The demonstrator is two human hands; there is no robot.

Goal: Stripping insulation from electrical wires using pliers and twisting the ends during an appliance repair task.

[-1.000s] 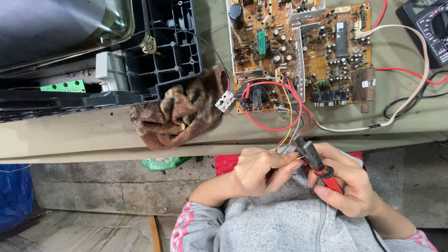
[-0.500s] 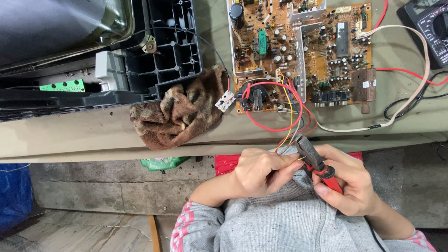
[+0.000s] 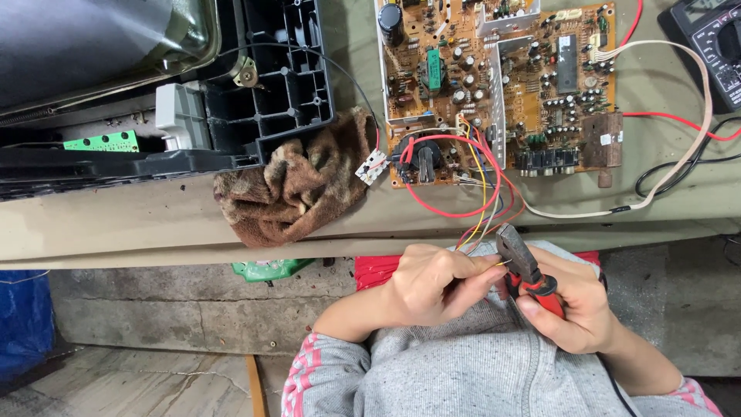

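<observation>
My right hand grips red-handled pliers, their dark jaws pointing up-left toward a bundle of thin coloured wires. My left hand pinches the end of a yellow wire from that bundle, right beside the plier jaws. The wires run up over the bench edge to a brown circuit board packed with components, where a red wire loops near a black round part. Both hands are held over my lap, below the bench edge.
A brown rag lies on the bench left of the board. A black plastic casing with a glass tube fills the upper left. A multimeter sits top right with red, black and beige leads. Concrete floor below.
My hands and the pliers have barely shifted; the plier jaws sit slightly closer to the yellow wire end held by my left hand.
</observation>
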